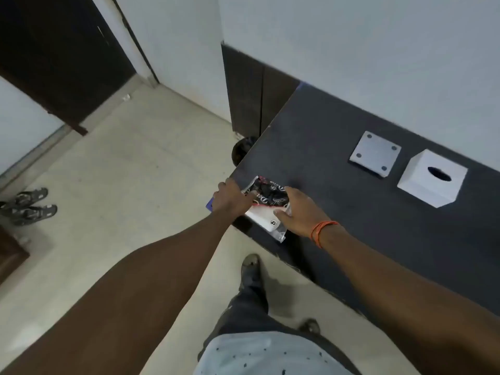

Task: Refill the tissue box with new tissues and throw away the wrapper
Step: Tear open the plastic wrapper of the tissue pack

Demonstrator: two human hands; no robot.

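Note:
A pack of new tissues in a black, red and clear wrapper [266,209] lies at the near left corner of the dark countertop [351,212]. My left hand [230,198] grips its left end at the counter's corner. My right hand [300,212], with an orange thread at the wrist, holds its right side. The white tissue box [432,178], with an oval slot on top, stands upside right farther along the counter at the right. Its flat white base plate [375,154] lies beside it, to its left.
A dark round bin [242,151] stands on the tiled floor just beyond the counter's left edge, mostly hidden. Dark cabinet doors [251,93] sit behind it. A pair of sandals [29,207] lies on the floor at far left. My feet stand close to the counter front.

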